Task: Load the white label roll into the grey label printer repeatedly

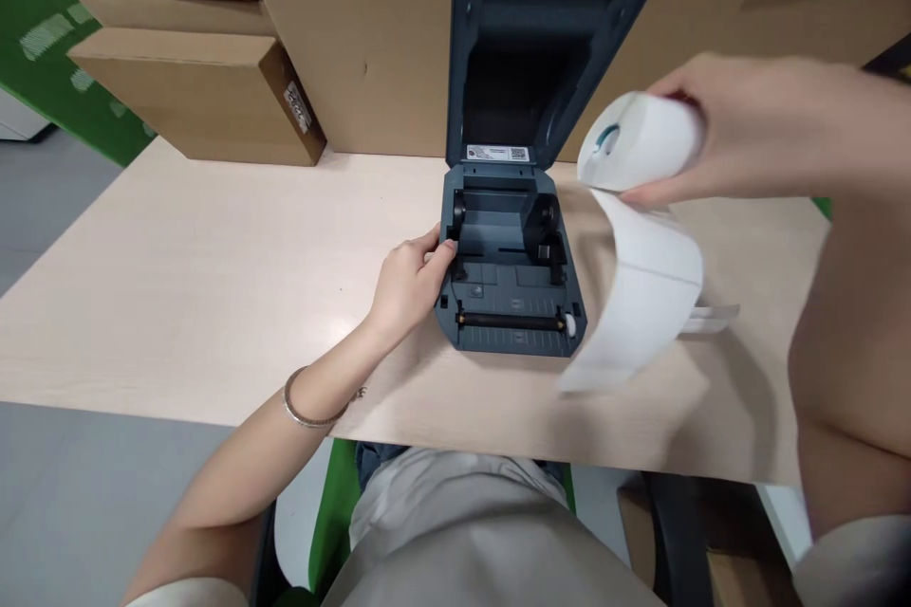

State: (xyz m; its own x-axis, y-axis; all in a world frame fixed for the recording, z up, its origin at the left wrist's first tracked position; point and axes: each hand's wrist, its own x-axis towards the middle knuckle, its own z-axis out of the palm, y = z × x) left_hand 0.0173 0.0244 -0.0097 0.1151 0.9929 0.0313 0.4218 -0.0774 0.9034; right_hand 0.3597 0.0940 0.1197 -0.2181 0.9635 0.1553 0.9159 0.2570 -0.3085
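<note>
A dark blue-grey label printer (509,289) stands on the table with its lid (548,19) raised. Its roll bay holds no roll, and a black roller (511,321) crosses the front. My left hand (409,283) grips the printer's left side, thumb over the rim. To the right of the printer, my right hand (687,137) holds a roll of white labels (641,142) up in the air, fingers closed around it. From the roll a loose label strip (644,289) curls down toward the table. My fingers behind the roll are partly hidden.
Cardboard boxes (356,47) line the table's back, with a smaller flat box (192,95) at the left. A white flat piece (712,318) lies on the pale wooden table (213,303), partly behind the label strip. The table's front edge runs close to my body.
</note>
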